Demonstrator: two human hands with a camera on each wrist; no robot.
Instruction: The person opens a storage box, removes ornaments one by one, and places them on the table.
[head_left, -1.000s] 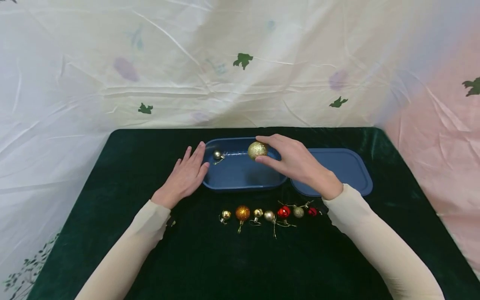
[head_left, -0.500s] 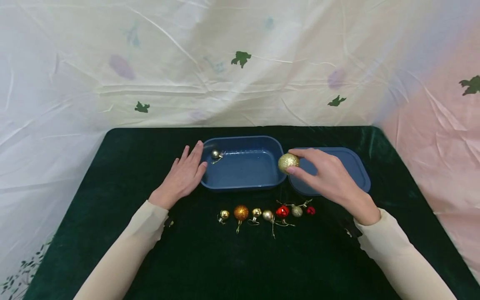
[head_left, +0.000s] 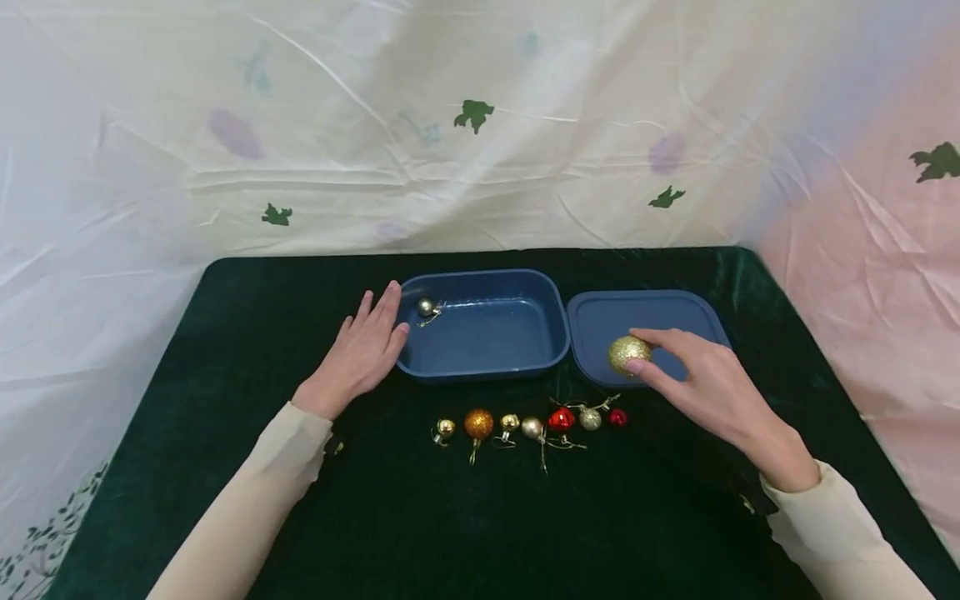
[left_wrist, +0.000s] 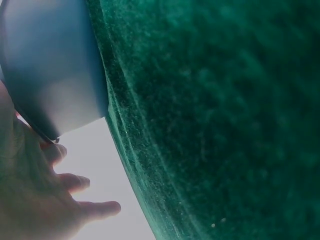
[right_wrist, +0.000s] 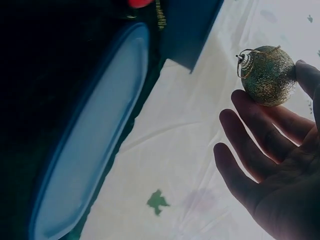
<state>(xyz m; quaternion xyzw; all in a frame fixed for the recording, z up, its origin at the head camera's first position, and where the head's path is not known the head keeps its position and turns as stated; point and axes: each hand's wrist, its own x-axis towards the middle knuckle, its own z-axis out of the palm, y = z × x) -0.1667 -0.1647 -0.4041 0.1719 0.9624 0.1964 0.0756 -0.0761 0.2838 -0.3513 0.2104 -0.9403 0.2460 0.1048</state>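
My right hand (head_left: 712,383) pinches a glittery gold Christmas bauble (head_left: 628,356) between thumb and fingertips, over the near part of the flat blue lid (head_left: 592,321). In the right wrist view the bauble (right_wrist: 270,75) shows its metal cap and gold loop, and the lower fingers stand spread apart. My left hand (head_left: 356,354) rests with straight fingers against the left rim of the blue box (head_left: 483,369). One small silvery bauble (head_left: 426,307) with a string lies inside that box at the left. The box's outer wall (left_wrist: 60,65) fills the upper left of the left wrist view.
In front of the box lies a row of small baubles, among them an orange one (head_left: 478,425), a shiny red one (head_left: 561,419) and a small dark red one (head_left: 617,417). Dark green velvet (head_left: 465,525) covers the table. A pale patterned cloth (head_left: 337,125) hangs behind.
My right hand has carried the gold bauble from above the box rightward and nearer, over the lid. The left hand keeps its place at the box rim; the view has shifted slightly.
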